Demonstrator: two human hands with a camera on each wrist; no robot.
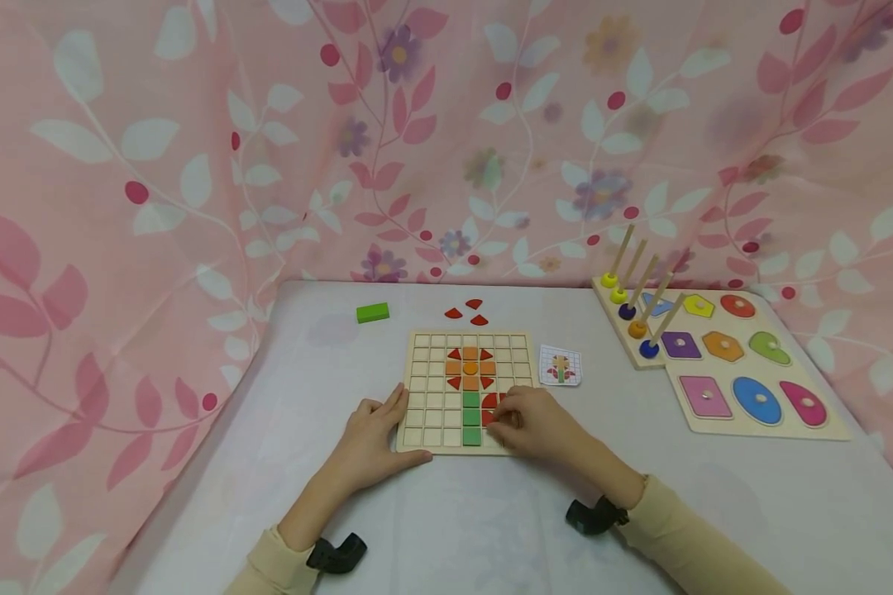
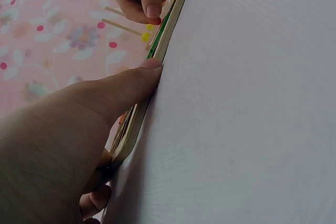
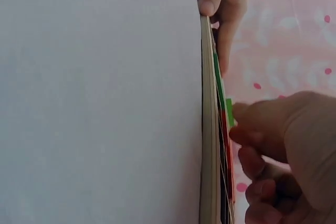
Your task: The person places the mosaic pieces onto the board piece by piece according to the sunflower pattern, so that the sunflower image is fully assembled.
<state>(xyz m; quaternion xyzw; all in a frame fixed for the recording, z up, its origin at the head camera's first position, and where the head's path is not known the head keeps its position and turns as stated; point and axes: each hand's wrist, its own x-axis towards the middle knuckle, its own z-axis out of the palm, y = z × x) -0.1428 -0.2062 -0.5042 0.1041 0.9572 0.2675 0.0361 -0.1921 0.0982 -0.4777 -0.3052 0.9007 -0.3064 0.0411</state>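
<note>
A wooden grid board [image 1: 422, 388] lies on the white table, with green squares [image 1: 472, 418] in a column below orange tiles and small red triangles around a round orange centre. My left hand [image 1: 368, 434] rests against the board's lower left corner, thumb along the front edge and fingers by the left side. Over the lower right cells, my right hand [image 1: 539, 423] brings thumb and forefinger together on a small red piece [image 2: 157, 20], mostly hidden by the fingertips. Another red quarter-circle piece [image 1: 489, 401] sits in a cell beside the green column.
Three red pieces [image 1: 479, 320] lie behind the board, with a green block [image 1: 373, 312] to their left. A pattern card [image 1: 561, 365] lies right of the board. Farther right are a peg stand [image 1: 619, 326] and a shape puzzle board [image 1: 774, 430]. A pink floral curtain [image 1: 446, 165] hangs behind.
</note>
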